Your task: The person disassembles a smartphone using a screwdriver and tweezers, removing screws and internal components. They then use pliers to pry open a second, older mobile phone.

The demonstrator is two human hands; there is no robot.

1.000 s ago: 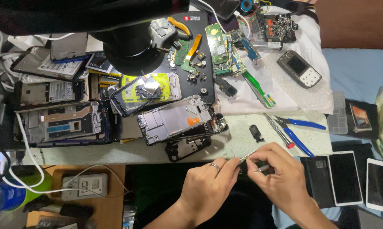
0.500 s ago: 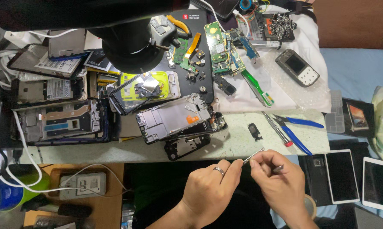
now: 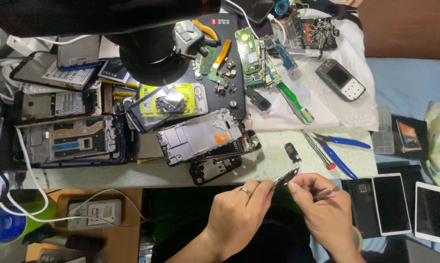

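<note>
From the head camera, both hands were low in the frame, just in front of the near edge of the worktop (image 3: 278,165). The left hand (image 3: 239,214), a ring on one finger, was pinched shut on a small flat metal part (image 3: 285,177), which was held tilted between the two hands and touched by the right thumb as well. The right hand (image 3: 322,212) was closed too — its fingers gripped a slim pair of tweezers (image 3: 327,193) lying across them, tip pointing right.

On the worktop just beyond the hands lay a small black phone frame (image 3: 215,170), and touching it behind, a stripped phone chassis (image 3: 200,136) with its metal side up. To the right, near the hands, a tiny black component (image 3: 292,152) sat alone; further right were blue-handled pliers (image 3: 339,151) beside a red-tipped screwdriver (image 3: 317,150). A green toothbrush (image 3: 293,103) rested on white cloth behind — with circuit boards (image 3: 251,58) on a black mat beyond it.
</note>
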